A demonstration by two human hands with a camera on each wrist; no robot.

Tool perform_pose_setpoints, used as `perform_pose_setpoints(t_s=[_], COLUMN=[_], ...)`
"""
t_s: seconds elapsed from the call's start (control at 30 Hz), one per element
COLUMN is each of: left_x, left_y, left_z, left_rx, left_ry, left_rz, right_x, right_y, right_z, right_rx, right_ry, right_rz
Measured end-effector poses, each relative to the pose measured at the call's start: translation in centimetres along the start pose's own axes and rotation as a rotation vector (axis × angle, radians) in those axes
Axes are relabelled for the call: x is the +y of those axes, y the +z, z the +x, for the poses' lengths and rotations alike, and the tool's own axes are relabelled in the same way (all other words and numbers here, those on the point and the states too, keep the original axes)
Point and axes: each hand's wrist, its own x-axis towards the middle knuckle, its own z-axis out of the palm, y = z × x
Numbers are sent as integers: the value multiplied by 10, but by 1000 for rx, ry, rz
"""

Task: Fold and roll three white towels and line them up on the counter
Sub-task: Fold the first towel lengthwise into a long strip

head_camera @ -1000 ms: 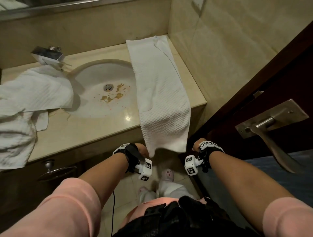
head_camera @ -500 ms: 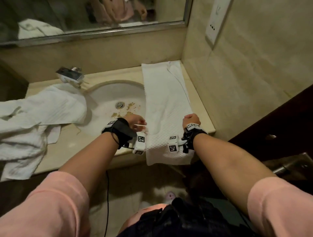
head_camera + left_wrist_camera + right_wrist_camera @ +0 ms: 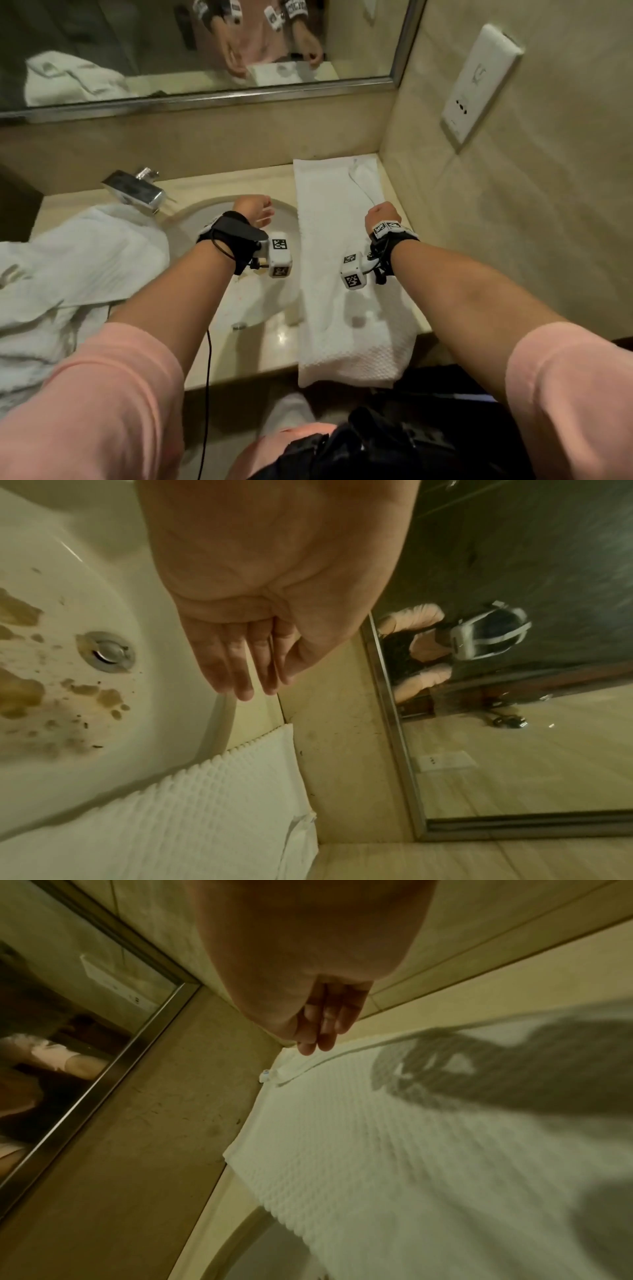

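Note:
A long folded white towel lies on the beige counter right of the sink, its near end hanging over the front edge. My right hand hovers above the towel's far half with loosely extended fingers that hold nothing. My left hand is over the sink basin, just left of the towel's edge. Its fingers are straight and empty. Other white towels lie in a rumpled heap on the counter's left side.
A chrome faucet stands behind the stained basin, whose drain shows in the left wrist view. A mirror runs along the back wall. The tiled side wall with a socket plate borders the towel on the right.
Both hands have moved from the towel's hanging near end, up over the counter and toward the back wall. The head view has lifted toward the mirror.

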Motion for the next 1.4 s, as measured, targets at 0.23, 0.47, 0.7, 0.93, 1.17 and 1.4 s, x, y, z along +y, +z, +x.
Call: perform_pose_setpoints(t_s=[0.23, 0.47, 0.7, 0.93, 1.17, 1.4], left_x=[53, 53, 44, 38, 32, 26], left_y=[30, 57, 80, 94, 93, 96], left_z=[81, 156, 199, 219, 230, 233], left_rx=[-130, -129, -127, 1, 62, 65], left_ry=[61, 39, 59, 157, 234, 340], left_rz=[147, 96, 24, 99, 370, 515], right_x=[-63, -83, -88, -77, -67, -48], right_y=[1, 26, 51, 63, 48, 44], right_z=[89, 170, 201, 221, 242, 251], right_rx=[31, -185, -279, 165, 277, 189], right_ry=[5, 45, 80, 167, 159, 93], right_rz=[-170, -241, -643, -291, 135, -36])
